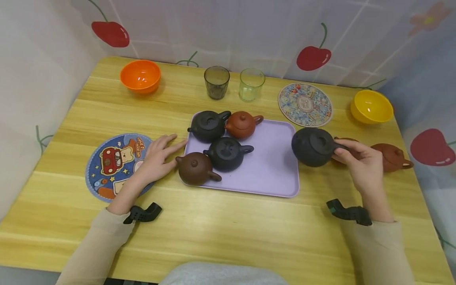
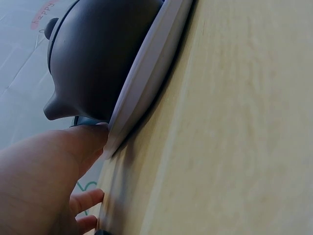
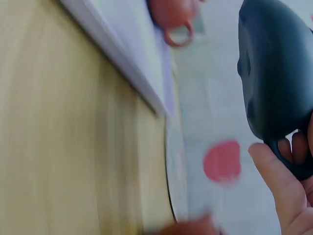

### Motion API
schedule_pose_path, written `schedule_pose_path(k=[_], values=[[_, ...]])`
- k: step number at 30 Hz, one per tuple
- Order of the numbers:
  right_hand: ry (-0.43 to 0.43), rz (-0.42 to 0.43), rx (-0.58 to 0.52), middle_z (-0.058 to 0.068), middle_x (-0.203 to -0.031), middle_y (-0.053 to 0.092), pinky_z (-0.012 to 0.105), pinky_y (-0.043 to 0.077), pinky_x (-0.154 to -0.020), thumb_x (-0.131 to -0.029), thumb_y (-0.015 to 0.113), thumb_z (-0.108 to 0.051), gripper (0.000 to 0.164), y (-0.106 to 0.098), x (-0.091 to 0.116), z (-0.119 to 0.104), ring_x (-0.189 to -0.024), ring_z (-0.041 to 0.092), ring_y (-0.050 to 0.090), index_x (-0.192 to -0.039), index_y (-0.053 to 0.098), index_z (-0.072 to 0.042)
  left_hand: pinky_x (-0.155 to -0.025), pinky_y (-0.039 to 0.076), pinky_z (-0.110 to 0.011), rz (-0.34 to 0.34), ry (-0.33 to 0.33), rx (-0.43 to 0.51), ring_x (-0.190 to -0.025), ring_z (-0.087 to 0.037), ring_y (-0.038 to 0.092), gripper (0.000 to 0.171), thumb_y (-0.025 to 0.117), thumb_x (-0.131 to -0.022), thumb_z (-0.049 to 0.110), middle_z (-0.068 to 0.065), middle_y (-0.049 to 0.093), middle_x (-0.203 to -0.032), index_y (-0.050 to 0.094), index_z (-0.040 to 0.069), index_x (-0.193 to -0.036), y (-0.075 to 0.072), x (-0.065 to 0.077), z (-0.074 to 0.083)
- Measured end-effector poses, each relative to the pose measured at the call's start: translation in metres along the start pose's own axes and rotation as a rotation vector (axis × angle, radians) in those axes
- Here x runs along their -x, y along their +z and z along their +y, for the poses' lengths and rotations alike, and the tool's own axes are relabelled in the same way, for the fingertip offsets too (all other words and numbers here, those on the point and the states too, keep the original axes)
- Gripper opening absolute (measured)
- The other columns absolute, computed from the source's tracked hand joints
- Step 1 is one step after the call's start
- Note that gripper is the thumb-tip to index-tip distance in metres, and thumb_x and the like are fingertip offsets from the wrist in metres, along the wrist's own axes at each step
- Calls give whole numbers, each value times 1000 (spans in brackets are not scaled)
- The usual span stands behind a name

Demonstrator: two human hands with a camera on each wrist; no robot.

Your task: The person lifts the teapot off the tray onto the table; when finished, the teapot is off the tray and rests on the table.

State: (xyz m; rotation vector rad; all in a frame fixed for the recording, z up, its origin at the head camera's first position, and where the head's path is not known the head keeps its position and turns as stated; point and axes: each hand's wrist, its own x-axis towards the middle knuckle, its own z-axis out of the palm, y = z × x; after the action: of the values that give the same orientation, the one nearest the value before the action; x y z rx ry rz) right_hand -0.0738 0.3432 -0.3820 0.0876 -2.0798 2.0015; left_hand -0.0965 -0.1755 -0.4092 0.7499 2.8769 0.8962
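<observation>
A black teapot (image 1: 312,147) hangs by its handle from my right hand (image 1: 367,168), raised near the right edge of the lilac tray (image 1: 265,174). The right wrist view shows fingers curled round that teapot's handle (image 3: 293,165). My left hand (image 1: 158,158) touches the tray's left rim, fingers spread, beside a dark brown teapot (image 1: 194,169). On the tray's left half also stand a black teapot (image 1: 208,126), a second black teapot (image 1: 225,154) and a reddish-brown teapot (image 1: 242,125). The left wrist view shows the brown teapot (image 2: 98,54) close above the thumb.
Two reddish-brown teapots (image 1: 390,157) stand on the right, one partly hidden by my right hand. Along the back are an orange bowl (image 1: 140,77), a grey glass (image 1: 216,83), a green glass (image 1: 251,85), a patterned round mat (image 1: 305,104) and a yellow bowl (image 1: 371,107). A blue mat (image 1: 103,174) lies left.
</observation>
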Motion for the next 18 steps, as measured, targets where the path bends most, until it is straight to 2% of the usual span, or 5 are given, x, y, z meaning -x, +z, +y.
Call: schedule_pose_path(k=[2,5,13,15,18], values=[[15,72,-45,19,-94,60,27,48,-66,-73,56,16,30,-5,16,-26,-78,22,62,-102,53,21,-95,7,-56,1,4,-1,-123,-41,15,49,50,-82,19,-20,27,-135,42,21,-131,0,0,0],[-52,119,-16,18,-93,61,26,48,-66,-73,54,16,31,-32,35,-37,-79,21,62,-103,49,24,-95,7,-56,1,6,-1,-123,-41,15,49,50,-82,19,-20,27,-135,42,21,-131,0,0,0],[-73,176,-18,23,-110,52,27,44,-79,-79,43,18,33,-163,82,13,-95,22,57,-112,42,23,-95,7,-57,1,-7,16,-123,-41,15,48,50,-83,19,-20,27,-135,42,20,-130,-1,0,2],[-102,197,-71,22,-106,55,26,44,-79,-79,43,19,32,-179,92,18,-94,22,57,-111,41,25,-95,7,-57,2,-7,14,-123,-41,15,48,50,-83,19,-20,27,-135,42,20,-130,-1,0,2],[-118,270,-95,19,-101,58,23,46,-75,-79,46,16,32,-180,104,13,-90,20,59,-109,42,26,-95,7,-56,4,-6,11,-123,-41,15,48,50,-83,19,-20,27,-135,43,20,-130,0,0,1]])
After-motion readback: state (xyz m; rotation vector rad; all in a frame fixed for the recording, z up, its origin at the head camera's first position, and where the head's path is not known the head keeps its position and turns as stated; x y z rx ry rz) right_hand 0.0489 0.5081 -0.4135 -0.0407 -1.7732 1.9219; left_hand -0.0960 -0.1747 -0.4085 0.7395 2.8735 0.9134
